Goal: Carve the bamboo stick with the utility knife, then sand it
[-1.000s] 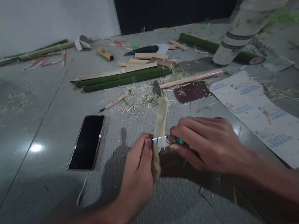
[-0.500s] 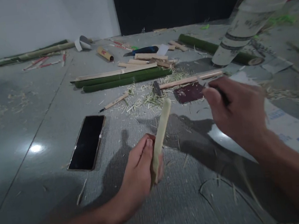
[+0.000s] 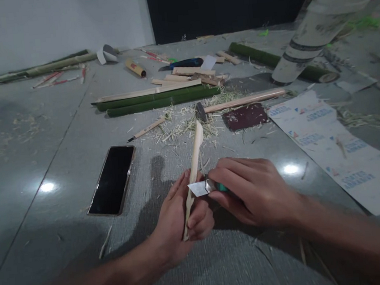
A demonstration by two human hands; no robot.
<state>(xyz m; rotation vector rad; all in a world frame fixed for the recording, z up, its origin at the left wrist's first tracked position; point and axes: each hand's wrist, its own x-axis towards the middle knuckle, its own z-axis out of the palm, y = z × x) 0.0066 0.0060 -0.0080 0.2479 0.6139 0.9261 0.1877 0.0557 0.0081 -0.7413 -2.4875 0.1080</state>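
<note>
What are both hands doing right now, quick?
Left hand: closed, holding the pale bamboo strip.
Right hand: closed, holding the knife by its handle, blade across the strip.

From where I stand, the right hand [image 3: 248, 188] conceals most of the craft knife [image 3: 198, 188]'s handle. The left hand [image 3: 180, 215] partly covers the lower bamboo strip [image 3: 196, 153]. The right forearm [image 3: 350, 237] extends beyond view. The red marking on the bamboo tube [image 3: 135, 68] is illegibly small.
</note>
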